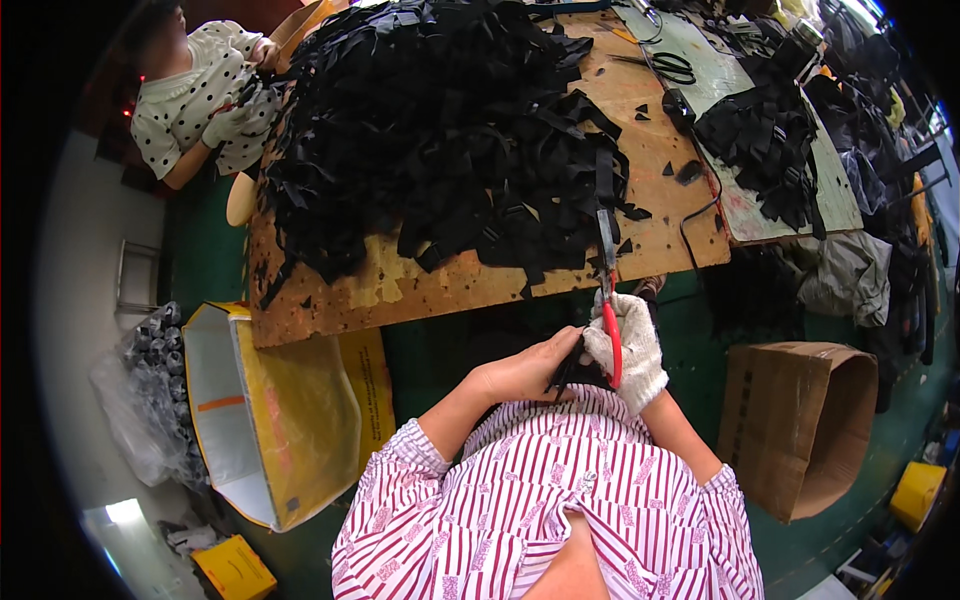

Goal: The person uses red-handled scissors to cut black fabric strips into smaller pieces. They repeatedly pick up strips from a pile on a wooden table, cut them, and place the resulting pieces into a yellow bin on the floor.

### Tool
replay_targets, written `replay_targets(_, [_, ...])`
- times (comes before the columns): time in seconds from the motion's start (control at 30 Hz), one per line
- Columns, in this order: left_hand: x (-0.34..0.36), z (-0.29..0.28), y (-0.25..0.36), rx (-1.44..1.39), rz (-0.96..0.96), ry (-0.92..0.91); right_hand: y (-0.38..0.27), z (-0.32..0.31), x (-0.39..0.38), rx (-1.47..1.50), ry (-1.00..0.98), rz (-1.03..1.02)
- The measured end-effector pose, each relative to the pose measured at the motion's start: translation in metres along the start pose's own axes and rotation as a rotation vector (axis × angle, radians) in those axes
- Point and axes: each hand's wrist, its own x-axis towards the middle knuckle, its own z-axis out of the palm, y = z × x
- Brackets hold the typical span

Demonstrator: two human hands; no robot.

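Note:
Close in front of my body, my bare left hand (pixel 525 366) is closed on some narrow black webbing straps (pixel 568 374), whose ends hang below the fingers. My right hand (pixel 638 345), in a white knit glove, grips a pair of red-handled scissors (pixel 613 338). Their blades point away from me, over the near edge of the wooden table (pixel 690 240). Both hands nearly touch. A large tangled heap of black strap pieces (pixel 430 140) covers much of the tabletop beyond them. How far the blades are parted is hard to make out.
Black-handled scissors (pixel 672 68) lie at the far right of the table. A pale green board (pixel 835 200) beside it carries another black heap (pixel 760 140). A yellow box (pixel 300 430) stands left, a cardboard box (pixel 745 430) right. A person in a dotted shirt (pixel 215 60) works at far left.

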Motion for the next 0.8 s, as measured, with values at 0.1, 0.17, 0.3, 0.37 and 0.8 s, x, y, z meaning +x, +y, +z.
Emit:
replay_targets(0.1, [0.004,0.006,-0.004,0.072,-0.052,0.056,0.009,-0.006,0.001,-0.053,0.003,-0.060])
replay_targets(0.17, [0.006,0.011,-0.006,0.007,0.014,0.153,0.011,-0.006,0.000,-0.039,0.009,-0.044])
replay_targets(0.3, [0.005,0.015,-0.002,-0.460,-0.026,0.214,-0.006,-0.007,0.000,0.138,0.002,-0.040])
replay_targets(0.37, [0.011,0.006,0.015,-0.728,-0.151,0.219,-0.013,-0.012,0.004,0.096,0.047,-0.071])
replay_targets(0.8, [0.025,-0.003,0.014,-0.905,-0.281,0.104,-0.017,-0.012,0.011,-0.101,0.120,-0.107])
